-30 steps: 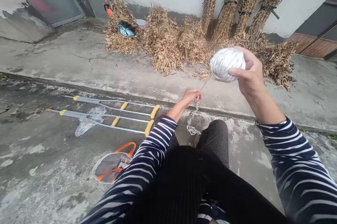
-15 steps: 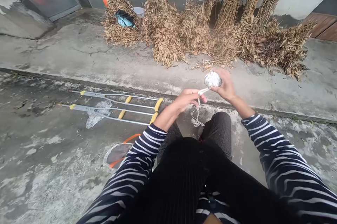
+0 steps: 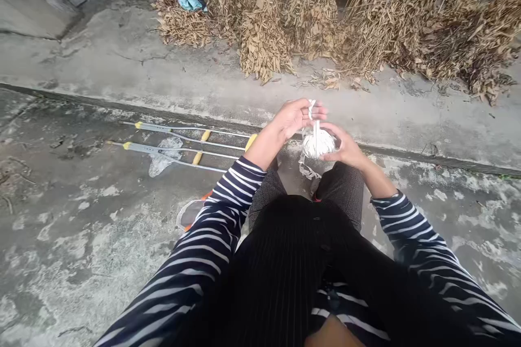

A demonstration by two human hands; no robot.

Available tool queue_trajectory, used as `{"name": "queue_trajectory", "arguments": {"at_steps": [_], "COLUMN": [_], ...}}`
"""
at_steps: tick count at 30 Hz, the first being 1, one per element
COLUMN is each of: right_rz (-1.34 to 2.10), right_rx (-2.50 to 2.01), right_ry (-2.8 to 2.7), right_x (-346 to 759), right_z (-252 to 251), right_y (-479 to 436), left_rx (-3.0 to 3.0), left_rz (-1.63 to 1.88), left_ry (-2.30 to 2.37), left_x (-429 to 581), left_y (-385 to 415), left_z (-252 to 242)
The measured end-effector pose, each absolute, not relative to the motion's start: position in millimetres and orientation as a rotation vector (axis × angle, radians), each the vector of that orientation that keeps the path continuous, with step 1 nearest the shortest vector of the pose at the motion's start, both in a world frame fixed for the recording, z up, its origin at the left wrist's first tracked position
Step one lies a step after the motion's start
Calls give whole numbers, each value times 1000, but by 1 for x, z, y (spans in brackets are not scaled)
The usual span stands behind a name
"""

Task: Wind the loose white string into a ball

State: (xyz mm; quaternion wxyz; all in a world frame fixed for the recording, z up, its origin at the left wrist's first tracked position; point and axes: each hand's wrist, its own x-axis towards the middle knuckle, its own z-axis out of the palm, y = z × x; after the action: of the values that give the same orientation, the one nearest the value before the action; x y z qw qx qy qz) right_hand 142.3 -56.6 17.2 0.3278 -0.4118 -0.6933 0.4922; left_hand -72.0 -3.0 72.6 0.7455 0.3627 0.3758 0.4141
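A ball of flat white cord (image 3: 316,144) hangs in front of my knees, held from its right side by the thumb and fingers of my right hand (image 3: 347,147). Just above and to the left of it is my left hand (image 3: 293,117), with the white strand (image 3: 311,109) looped over its fingers. From there the strand runs down to the top of the ball. Below, a loose tangle of the same cord (image 3: 308,169) dangles between my legs.
Two metal crutches with yellow pads (image 3: 183,146) lie on the concrete to the left, beside a clear plastic bag (image 3: 165,157). A mesh item with orange trim (image 3: 187,214) sits near my left sleeve. Dry stalk bundles (image 3: 264,32) line the raised ledge ahead.
The ball has come down and slightly left in my right hand, while my left hand has risen above it. The strand now stretches upward from the ball. My view has tilted down.
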Motion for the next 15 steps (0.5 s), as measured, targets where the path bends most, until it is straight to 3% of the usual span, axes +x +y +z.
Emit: {"name": "queue_trajectory", "arguments": {"at_steps": [9,15], "right_rz": [1230,1493], "right_rx": [-1019,-1048], "right_ry": [-2022,-1828], "right_x": [149,151], "right_z": [31,32], "right_y": [-75,-77], "left_rx": [836,1186], "left_rz": [689,421], "left_ry": [947,1160], "left_x": [-82,-95], "left_y": [11,37], "left_z": [52,42]}}
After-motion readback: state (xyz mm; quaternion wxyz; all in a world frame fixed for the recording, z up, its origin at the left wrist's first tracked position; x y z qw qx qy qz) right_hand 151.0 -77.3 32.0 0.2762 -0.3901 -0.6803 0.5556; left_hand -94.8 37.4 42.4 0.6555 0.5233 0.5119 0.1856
